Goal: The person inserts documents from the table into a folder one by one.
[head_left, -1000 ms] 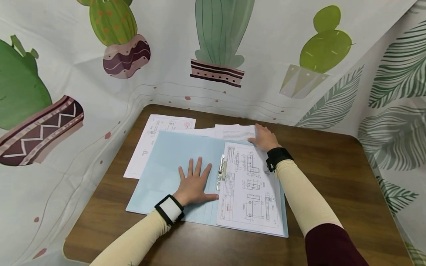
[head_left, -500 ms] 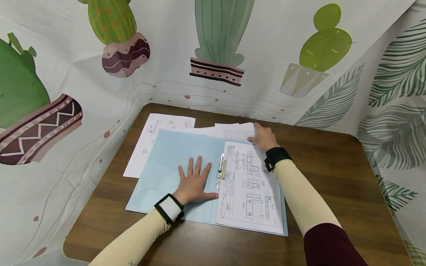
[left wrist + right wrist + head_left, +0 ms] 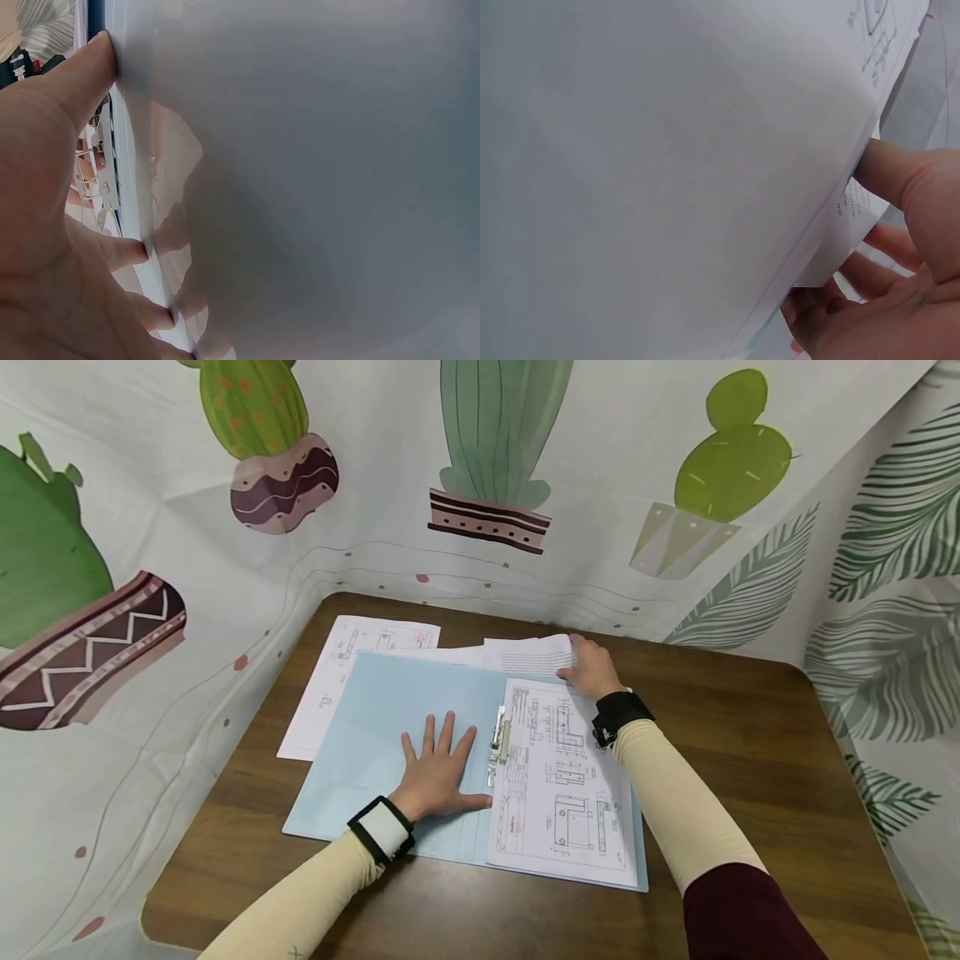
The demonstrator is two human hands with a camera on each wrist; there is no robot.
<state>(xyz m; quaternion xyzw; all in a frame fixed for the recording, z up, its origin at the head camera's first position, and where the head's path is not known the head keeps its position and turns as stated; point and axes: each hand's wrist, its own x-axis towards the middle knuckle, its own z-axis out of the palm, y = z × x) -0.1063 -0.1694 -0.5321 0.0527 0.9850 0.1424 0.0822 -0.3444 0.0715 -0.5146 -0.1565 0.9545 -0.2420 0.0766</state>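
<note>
Covering the background, a white fabric backdrop printed with green cacti and leaves (image 3: 600,460) hangs behind a dark brown wooden table with rounded corners (image 3: 742,760). Open on the table lies a light blue folder (image 3: 375,710). A white sheet of black line drawings (image 3: 562,785) rests on its right half; another white drawing sheet (image 3: 322,693) pokes out beneath its left side. Past the folder's far edge shows a white sheet of printed text (image 3: 532,656). The right hand (image 3: 596,670) holds that sheet's right edge between thumb and curled fingers. The left hand (image 3: 435,777) lies on the folder's left half, fingers spread, thumb pointing toward the drawings. Near the folder's spine sits a silvery metal clip (image 3: 498,747).
</note>
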